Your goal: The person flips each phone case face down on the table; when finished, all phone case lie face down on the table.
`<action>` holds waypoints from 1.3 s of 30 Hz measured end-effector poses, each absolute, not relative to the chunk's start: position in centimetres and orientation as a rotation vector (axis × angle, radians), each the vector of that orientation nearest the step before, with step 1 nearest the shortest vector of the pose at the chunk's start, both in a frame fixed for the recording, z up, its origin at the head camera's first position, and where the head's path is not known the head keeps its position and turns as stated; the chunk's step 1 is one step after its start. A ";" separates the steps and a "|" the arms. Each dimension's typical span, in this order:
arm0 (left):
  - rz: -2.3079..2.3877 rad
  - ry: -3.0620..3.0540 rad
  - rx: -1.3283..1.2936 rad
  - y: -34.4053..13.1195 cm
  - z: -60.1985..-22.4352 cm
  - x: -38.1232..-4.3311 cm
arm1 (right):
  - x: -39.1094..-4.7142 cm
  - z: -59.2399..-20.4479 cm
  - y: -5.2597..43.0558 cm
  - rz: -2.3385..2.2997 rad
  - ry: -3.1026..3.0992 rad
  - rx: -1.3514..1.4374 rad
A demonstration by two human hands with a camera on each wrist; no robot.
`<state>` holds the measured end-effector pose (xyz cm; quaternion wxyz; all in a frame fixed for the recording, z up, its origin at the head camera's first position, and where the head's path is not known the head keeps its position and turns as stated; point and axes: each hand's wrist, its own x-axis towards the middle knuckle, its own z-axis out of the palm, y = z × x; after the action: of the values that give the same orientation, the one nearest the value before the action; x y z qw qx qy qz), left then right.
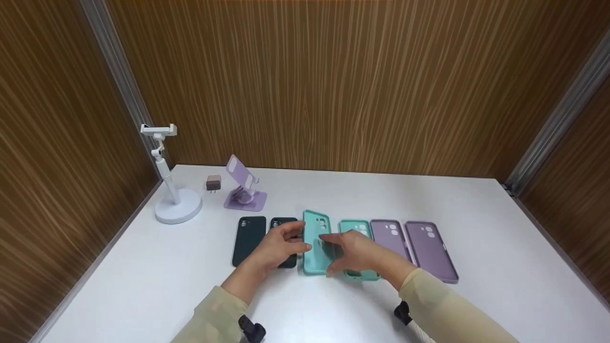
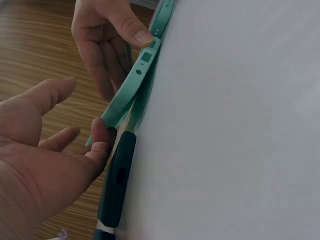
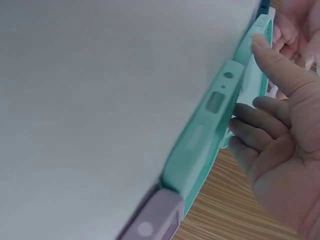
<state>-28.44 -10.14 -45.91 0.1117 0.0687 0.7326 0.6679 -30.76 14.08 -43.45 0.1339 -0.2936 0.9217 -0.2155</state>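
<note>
A mint-green phone case (image 1: 316, 247) lies tilted in the middle of a row of cases, its left side lifted off the table. My left hand (image 1: 281, 243) is at that raised side, fingertips touching the edge and thumb apart from the fingers in the left wrist view. From the other side my right hand (image 1: 355, 250) reaches over; its thumb (image 3: 272, 57) rests on the case's lower right corner and its fingers are loosely bent. Beneath the right hand lies a second mint-green case (image 3: 205, 130). A dark green case (image 2: 117, 180) is below the left hand.
Another dark green case (image 1: 249, 240) lies at the row's left end, two purple cases (image 1: 391, 236) at its right. Behind stand a lilac phone stand (image 1: 245, 190), a small plug adapter (image 1: 213, 182) and a white phone holder (image 1: 177, 207). Wood-grain panels (image 1: 310, 85) enclose the white table (image 1: 429, 195).
</note>
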 end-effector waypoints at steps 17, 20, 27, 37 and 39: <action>2.101 2.019 0.266 -9.1 -46.2 -28.2 | -31.2 -43.2 13.6 -0.909 2.494 -0.662; 2.127 1.979 0.267 -9.0 -46.2 -28.1 | -31.3 -43.3 13.7 -1.029 2.421 -0.659; 2.169 1.918 0.275 -8.7 -46.3 -28.0 | -31.2 -43.7 13.7 -1.275 2.282 -0.634; 2.173 1.914 0.236 -8.5 -46.3 -27.6 | -30.7 -44.2 13.3 -1.558 2.150 -0.470; 2.177 1.912 0.239 -8.4 -46.3 -27.5 | -30.6 -44.4 13.1 -1.606 2.119 -0.458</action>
<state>-27.51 -8.40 -46.32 0.1169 0.0815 0.6530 0.7438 -30.61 13.14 -44.36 0.2202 -0.1655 0.7662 -0.5806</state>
